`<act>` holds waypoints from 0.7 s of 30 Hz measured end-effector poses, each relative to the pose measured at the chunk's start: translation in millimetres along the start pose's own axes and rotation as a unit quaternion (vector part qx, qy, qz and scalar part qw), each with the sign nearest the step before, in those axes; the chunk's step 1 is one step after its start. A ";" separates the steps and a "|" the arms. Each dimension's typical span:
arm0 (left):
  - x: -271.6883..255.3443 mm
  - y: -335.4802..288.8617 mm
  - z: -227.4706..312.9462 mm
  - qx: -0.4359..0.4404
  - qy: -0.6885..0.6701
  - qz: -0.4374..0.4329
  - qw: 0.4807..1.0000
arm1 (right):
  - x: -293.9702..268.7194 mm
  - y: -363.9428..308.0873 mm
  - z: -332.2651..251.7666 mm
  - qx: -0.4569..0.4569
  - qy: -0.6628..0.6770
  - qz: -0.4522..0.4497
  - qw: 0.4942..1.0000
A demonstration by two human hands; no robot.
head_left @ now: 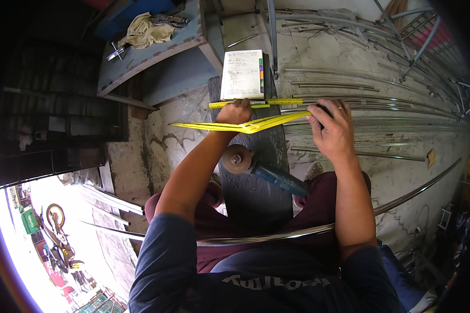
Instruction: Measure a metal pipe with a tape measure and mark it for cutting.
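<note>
A yellow folding ruler (279, 119) stretches in a bent zigzag in front of me, one part crossing above my left forearm. My right hand (333, 128) pinches its right end between thumb and fingers. Farther out, another yellow length of it lies along the near edge of the notebook. My left hand (235, 110) is closed at that length, its fingers curled and partly hidden. The notebook (242, 73) has handwritten pages and coloured side tabs, and it rests on a dark wooden plank (256, 203). Nearer to me, an angle grinder (279, 180) with a worn disc lies across the plank.
A long shiny metal tube (266, 241) crosses my lap. Many metal tubes (371, 104) lie on the floor to the right. At upper left stands a blue-grey metal table (162, 55) with a cloth (143, 31) and tools. Outside at lower left is a motorcycle (60, 240).
</note>
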State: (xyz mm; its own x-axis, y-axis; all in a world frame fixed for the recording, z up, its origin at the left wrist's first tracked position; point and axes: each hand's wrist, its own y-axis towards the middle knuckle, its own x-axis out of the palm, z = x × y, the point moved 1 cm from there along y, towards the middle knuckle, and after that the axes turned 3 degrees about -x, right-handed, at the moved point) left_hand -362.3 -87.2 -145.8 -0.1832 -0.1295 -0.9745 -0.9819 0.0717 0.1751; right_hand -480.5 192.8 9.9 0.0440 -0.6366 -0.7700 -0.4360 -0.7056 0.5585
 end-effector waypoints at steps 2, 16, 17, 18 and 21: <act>1.1 -1.9 2.1 -0.004 0.021 0.037 0.999 | 1.1 -0.6 -1.6 -0.004 0.006 -0.011 1.000; -19.3 18.6 -13.9 -0.025 -0.033 -0.127 0.991 | -2.1 2.0 -2.9 -0.013 0.019 0.023 0.999; -21.4 23.1 -12.0 -0.040 -0.027 -0.171 0.984 | -2.4 1.2 -2.4 -0.012 0.018 0.025 0.999; -24.4 26.7 -9.7 -0.051 -0.041 -0.176 0.982 | -2.1 0.1 -0.9 -0.010 0.017 0.024 1.000; -30.6 32.5 -6.5 -0.048 -0.025 -0.189 0.980 | 0.0 -1.2 1.9 0.006 0.000 0.015 1.000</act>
State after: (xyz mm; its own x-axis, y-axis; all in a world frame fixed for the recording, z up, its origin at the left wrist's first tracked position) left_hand -388.9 -87.4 -109.3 0.1950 -0.0802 -0.9775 -0.9796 -0.0651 -0.1900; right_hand -481.7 194.3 8.7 0.0300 -0.6569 -0.7534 -0.4476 -0.6828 0.5775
